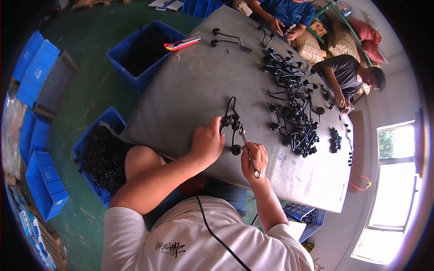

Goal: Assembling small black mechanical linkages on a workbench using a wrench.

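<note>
My left hand (pixel 209 141) is closed on black bent linkage rods (pixel 232 105) with round knobbed ends, just above the grey table (pixel 181 95). More than one rod seems to be there, but my fingers partly hide how they meet. A silver wrench (pixel 256 169) is gripped in my right hand (pixel 255 159). Its far head touches or lies right beside the rods' ends; I cannot tell whether it sits on a nut. A large heap of similar black rods (pixel 294 104) lies on the table to the right.
A red-and-white utility knife (pixel 182 43) lies by the table's left edge, near two loose rods (pixel 230 39). Blue crates (pixel 118 67) of black parts stand on the floor at the left. Two co-workers (pixel 346 74) handle parts along the far and right edges.
</note>
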Motion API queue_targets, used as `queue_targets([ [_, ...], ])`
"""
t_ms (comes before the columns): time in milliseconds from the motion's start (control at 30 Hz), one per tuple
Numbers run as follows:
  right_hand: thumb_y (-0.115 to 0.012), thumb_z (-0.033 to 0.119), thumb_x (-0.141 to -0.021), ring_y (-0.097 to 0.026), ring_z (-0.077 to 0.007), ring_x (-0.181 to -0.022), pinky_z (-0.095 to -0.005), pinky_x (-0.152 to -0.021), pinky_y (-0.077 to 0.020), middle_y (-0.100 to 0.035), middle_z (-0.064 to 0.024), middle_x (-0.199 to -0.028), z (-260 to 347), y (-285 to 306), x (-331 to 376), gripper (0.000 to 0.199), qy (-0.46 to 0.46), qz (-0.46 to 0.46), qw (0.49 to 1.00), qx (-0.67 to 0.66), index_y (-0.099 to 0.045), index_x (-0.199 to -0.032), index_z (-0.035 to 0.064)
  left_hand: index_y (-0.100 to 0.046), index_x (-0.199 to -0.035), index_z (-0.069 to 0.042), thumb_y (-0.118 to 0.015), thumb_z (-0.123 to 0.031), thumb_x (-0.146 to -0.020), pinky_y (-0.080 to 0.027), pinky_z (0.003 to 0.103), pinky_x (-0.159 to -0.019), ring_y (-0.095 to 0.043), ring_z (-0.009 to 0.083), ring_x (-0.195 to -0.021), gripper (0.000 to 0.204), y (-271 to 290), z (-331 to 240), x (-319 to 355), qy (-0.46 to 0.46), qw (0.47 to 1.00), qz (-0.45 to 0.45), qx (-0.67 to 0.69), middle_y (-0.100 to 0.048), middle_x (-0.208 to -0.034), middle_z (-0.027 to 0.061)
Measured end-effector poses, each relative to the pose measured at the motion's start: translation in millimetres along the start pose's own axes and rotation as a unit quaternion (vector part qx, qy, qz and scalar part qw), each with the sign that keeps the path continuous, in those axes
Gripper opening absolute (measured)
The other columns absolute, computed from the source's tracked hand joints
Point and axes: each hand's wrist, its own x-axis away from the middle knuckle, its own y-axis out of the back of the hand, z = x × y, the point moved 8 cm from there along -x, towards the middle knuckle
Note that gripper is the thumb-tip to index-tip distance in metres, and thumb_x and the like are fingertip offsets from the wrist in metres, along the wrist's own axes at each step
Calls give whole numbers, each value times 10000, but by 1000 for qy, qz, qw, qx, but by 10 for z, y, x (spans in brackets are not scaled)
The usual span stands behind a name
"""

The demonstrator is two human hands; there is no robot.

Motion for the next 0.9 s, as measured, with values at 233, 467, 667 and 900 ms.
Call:
queue_targets([
  [233,-614,44,-962,-609,-220,-612,-350,-657,-494,-639,-103,-780,-574,-114,-179,92,-228,-4,959,-171,-583,-1039,6,-473,-1258,8,-660,-10,-848,-516,501,-669,-671,391,-766,451,31,-84,-6,-41,999,11,-10,-689,-929,190],
  [467,-572,278,-1025,-588,-156,-559,-267,-564,-436,-594,-45,-684,-1539,-505,-298,264,-493,68,745,-443,-610,-988,20,-455,-1233,16,-663,-3,-848,-510,502,-638,-652,410,-705,439,47,-67,0,-75,996,-43,-7,-666,-827,196],
  [667,-497,134,-1046,-659,-181,-719,-284,-726,-495,-697,-109,-838,-675,70,2,133,-173,-78,975,-118,-535,-1046,7,-446,-1226,14,-660,-8,-853,-496,506,-632,-647,410,-671,431,57,-93,21,-47,999,-4,2,-666,-813,191],
  [900,-716,-56,-799,-629,-301,-725,-399,-675,-507,-655,-107,-878,-82,-42,-65,357,78,-5,997,12,-535,-1087,51,-459,-1234,-1,-646,-33,-860,-492,524,-666,-650,410,-696,420,32,-80,4,-21,1000,-1,3,-670,-783,187],
])
